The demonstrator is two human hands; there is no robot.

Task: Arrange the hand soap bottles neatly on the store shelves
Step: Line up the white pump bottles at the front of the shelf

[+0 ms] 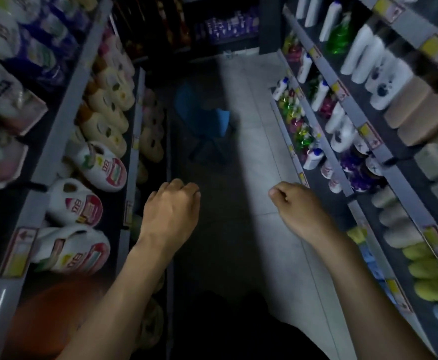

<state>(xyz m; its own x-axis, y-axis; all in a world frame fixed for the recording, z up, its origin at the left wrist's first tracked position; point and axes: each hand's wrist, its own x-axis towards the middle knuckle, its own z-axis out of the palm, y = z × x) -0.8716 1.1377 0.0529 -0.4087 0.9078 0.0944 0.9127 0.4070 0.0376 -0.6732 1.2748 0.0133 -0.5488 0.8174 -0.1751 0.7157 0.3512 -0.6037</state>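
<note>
Right now your left hand [172, 206] and right hand [294, 203] are both curled into fists, holding nothing, over the aisle floor. The soap bottles [314, 155] seem to stand on the shelf [284, 131] just beyond your right hand, though it's dim. Reach there first, grip one bottle upright, and face labels forward.

Print on bottles [314, 157] and price tags [339, 90] blurs.
</note>
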